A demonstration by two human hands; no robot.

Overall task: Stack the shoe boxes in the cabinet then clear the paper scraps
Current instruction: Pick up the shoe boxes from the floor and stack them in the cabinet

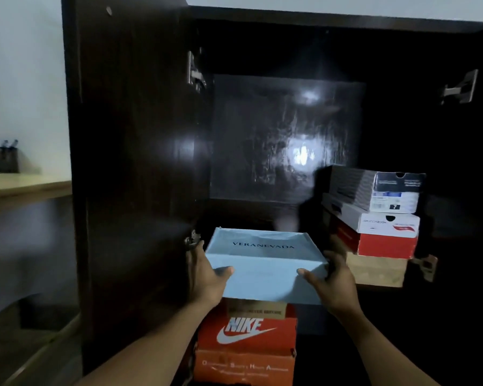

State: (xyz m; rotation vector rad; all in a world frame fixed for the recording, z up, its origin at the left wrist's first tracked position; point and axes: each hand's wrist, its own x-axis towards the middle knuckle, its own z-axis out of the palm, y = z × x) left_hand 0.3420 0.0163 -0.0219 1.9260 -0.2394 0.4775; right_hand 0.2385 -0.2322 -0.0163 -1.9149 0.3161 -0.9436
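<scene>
A pale blue shoe box (265,263) marked VERANEVADA sits between my hands in the dark cabinet's opening. My left hand (207,277) grips its left side with the thumb on the near face. My right hand (332,285) grips the right side the same way. The blue box lies over an orange Nike box (247,334), which rests on another orange box (243,367). Whether the blue box touches the Nike box I cannot tell.
At the cabinet's right stands a stack: a dark box (379,190) on top, a white Skechers box (385,221), a red box (385,245) and a brown box (377,270). The open cabinet door (129,162) stands left. A pale shelf (25,186) lies far left.
</scene>
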